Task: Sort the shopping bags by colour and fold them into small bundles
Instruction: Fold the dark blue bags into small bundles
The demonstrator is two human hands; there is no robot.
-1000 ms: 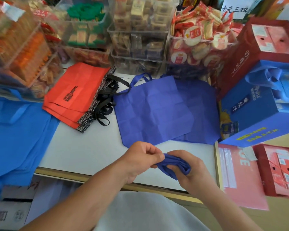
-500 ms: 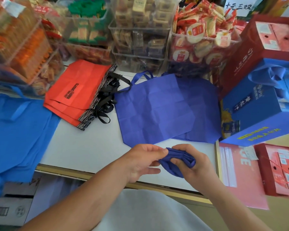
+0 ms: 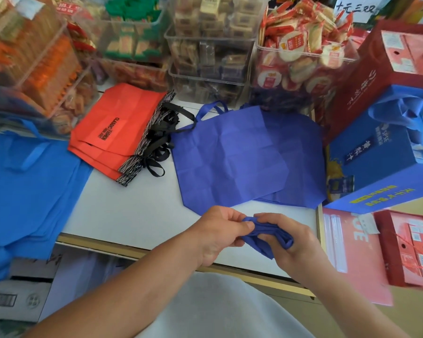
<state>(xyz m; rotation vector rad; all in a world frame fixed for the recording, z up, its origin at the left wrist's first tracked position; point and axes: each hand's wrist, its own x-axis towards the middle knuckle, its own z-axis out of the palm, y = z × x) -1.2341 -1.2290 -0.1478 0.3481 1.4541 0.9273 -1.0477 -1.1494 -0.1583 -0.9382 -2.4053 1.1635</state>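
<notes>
Mostly hidden btwn both hands: small purple-blue bundle (image 3: 266, 236), gripped in right hand (image 3: 297, 242) w/ fingers curled round it, pinched at its left end by left hand (image 3: 217, 234), above near edge of white table (image 3: 132, 211). No. of folds impossible to tell. Behind: flat purple-blue bags (image 3: 230, 154), overlapping, lower ones largely covered. Left: red bag stack (image 3: 112, 132) w/ black handles; bright-blue bags (image 3: 27, 181) cut off by frame edge. Rear: clear snack bins (image 3: 205, 45), blurred. Right: blue gift box (image 3: 381, 162) just beside flat bags.
</notes>
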